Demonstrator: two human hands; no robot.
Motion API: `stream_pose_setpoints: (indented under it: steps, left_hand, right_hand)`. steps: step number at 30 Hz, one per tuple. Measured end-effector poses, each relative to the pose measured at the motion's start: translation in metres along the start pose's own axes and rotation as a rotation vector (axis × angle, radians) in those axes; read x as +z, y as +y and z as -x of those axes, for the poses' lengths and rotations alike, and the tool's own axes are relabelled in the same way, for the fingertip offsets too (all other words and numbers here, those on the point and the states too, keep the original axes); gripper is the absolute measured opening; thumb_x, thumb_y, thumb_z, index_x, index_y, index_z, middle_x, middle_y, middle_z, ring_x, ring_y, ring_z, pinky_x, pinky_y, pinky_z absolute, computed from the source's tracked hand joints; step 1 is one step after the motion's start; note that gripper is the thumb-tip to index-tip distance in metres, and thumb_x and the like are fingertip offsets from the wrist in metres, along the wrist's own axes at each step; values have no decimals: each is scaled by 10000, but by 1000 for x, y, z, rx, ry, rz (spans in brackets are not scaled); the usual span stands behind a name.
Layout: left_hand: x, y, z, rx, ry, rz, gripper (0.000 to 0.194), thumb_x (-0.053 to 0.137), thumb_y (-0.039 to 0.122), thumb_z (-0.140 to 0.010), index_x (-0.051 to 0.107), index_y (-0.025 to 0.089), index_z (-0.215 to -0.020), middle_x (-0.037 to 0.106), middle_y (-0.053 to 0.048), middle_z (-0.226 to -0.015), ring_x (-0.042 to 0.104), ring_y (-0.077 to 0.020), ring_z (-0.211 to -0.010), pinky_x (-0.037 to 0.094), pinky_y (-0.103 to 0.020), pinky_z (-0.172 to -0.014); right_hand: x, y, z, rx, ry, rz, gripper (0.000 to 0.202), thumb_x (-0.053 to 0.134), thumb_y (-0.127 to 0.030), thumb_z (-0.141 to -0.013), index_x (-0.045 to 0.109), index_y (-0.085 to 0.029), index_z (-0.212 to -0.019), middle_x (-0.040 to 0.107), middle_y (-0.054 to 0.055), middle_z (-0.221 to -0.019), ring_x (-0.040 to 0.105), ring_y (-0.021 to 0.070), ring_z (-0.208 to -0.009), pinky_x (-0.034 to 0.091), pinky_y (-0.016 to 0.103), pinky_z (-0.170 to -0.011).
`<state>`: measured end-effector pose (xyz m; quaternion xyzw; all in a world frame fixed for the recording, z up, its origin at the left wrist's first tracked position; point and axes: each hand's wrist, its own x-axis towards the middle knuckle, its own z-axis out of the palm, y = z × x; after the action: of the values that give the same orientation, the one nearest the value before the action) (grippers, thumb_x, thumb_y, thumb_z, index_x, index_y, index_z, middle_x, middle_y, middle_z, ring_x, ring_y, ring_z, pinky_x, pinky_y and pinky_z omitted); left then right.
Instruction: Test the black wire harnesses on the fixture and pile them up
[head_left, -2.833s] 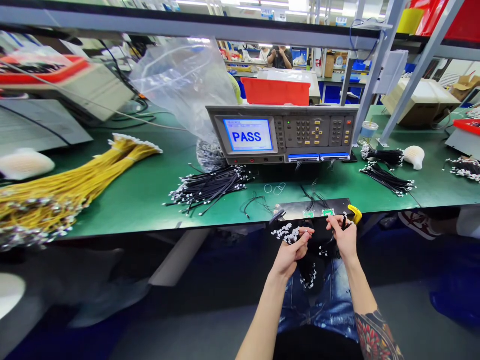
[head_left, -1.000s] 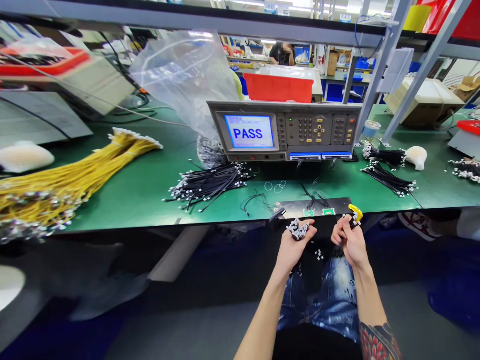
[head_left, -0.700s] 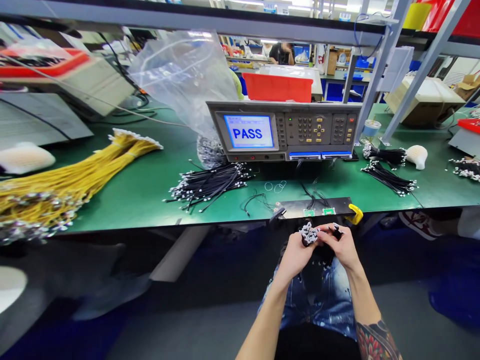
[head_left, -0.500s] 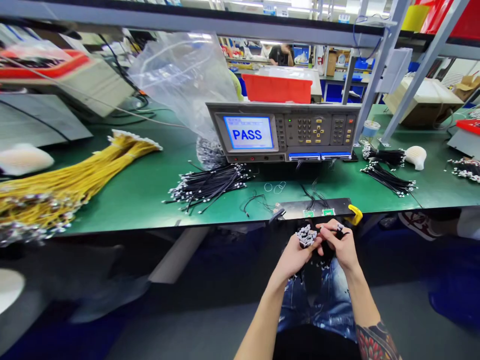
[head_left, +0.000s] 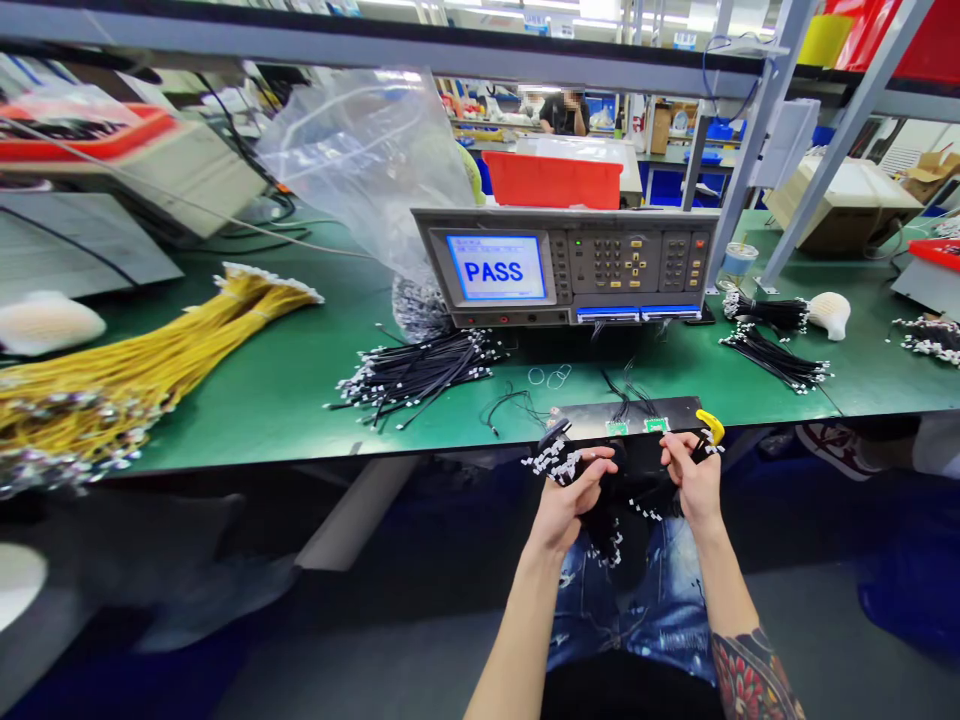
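My left hand [head_left: 568, 507] is closed around a bundle of black cables [head_left: 553, 460] whose white connectors fan out above the fingers. The lower ends of these cables hang over my lap. To the right, my right hand [head_left: 696, 483] is closed on a smaller group of black cables [head_left: 706, 449], with white connectors showing beside the yellow clamp handle [head_left: 711, 424]. The hands are apart, just below the table edge. In front of them lies a black fixture strip [head_left: 585, 418] carrying a small green connector board [head_left: 656, 425] and another like it, wired towards the tester.
A cable tester [head_left: 570, 265] showing PASS stands on the green table [head_left: 315, 390]. Left of it lie a black cable pile [head_left: 420, 370] and yellow cable bundles [head_left: 172, 350]. More black cables [head_left: 776, 358] lie at right. A red bin [head_left: 555, 180] stands behind.
My hands have moved apart, the left to the left and the right slightly right. The cables, gathered close together before, now show as two separate groups with connectors spread out.
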<state>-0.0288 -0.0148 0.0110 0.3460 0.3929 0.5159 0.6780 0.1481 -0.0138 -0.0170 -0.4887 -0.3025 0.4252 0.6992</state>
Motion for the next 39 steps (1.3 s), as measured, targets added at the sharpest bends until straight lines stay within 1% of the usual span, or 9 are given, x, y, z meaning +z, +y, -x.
stream_pose_setpoints:
  steps: [4, 7, 12, 14, 16, 19, 22, 26, 39]
  left_hand:
    - [3, -3, -1, -9, -61, -12, 469, 903, 536, -640, 776, 142, -861, 642, 5, -652, 223, 7, -386, 109, -214, -408]
    - [8, -6, -2, -6, -42, -51, 524, 900, 596, -628, 763, 135, -836, 577, 26, -633, 211, 2, -407, 103, -222, -412]
    - [14, -9, -3, -39, -44, -157, 539, 852, 656, -677, 758, 144, -816, 304, 101, -472, 169, -37, -420, 95, -235, -426]
    - [15, -12, -5, -43, -53, -191, 548, 824, 677, -697, 758, 146, -814, 390, 81, -458, 180, -41, -405, 90, -237, -423]
    - [16, -16, -8, -16, -33, -217, 548, 813, 680, -702, 757, 146, -814, 590, 16, -533, 234, -41, -391, 117, -234, -412]
    - [16, -21, -13, 61, 13, -264, 488, 809, 631, -728, 771, 153, -819, 726, -48, -647, 407, -75, -411, 258, -229, -417]
    - [16, -25, -19, 127, 72, -294, 404, 802, 569, -754, 776, 167, -789, 747, -59, -663, 589, -144, -525, 422, -250, -498]
    - [19, -27, -26, 168, 149, -307, 342, 794, 518, -762, 771, 177, -757, 760, -62, -680, 693, -205, -662, 524, -293, -617]
    - [22, -32, -31, 205, 239, -300, 282, 781, 450, -762, 754, 178, -696, 754, -58, -650, 723, -227, -695, 552, -308, -650]
  right_hand:
    - [1, 14, -4, -41, 12, 139, 394, 825, -535, -734, 697, -165, -690, 640, 4, -534, 414, 88, -413, 271, 241, -408]
    - [0, 18, -6, -52, 10, 169, 392, 812, -537, -752, 690, -170, -686, 644, 6, -540, 487, 116, -452, 346, 253, -451]
    - [2, 14, -7, -51, 13, 176, 364, 818, -497, -755, 672, -177, -658, 628, -3, -526, 514, 128, -477, 385, 264, -489]
    - [5, 13, -6, -50, 27, 171, 360, 820, -498, -751, 683, -174, -674, 633, 0, -526, 529, 137, -487, 397, 270, -498]
    - [7, 14, -6, -59, 56, 171, 365, 813, -509, -755, 690, -170, -697, 643, 6, -534, 542, 144, -490, 411, 275, -504]
    - [10, 18, -5, -88, 94, 183, 381, 786, -532, -783, 678, -174, -709, 666, 19, -559, 568, 154, -507, 433, 282, -516]
    - [10, 21, -5, -109, 89, 194, 402, 765, -561, -799, 668, -180, -713, 683, 30, -580, 591, 168, -526, 451, 291, -528]
    - [9, 23, -6, -117, 70, 202, 424, 762, -588, -795, 670, -181, -723, 687, 36, -585, 604, 178, -539, 460, 296, -533]
    - [10, 18, -4, -92, 62, 183, 413, 777, -576, -787, 681, -176, -744, 683, 27, -586, 583, 162, -520, 455, 286, -517]
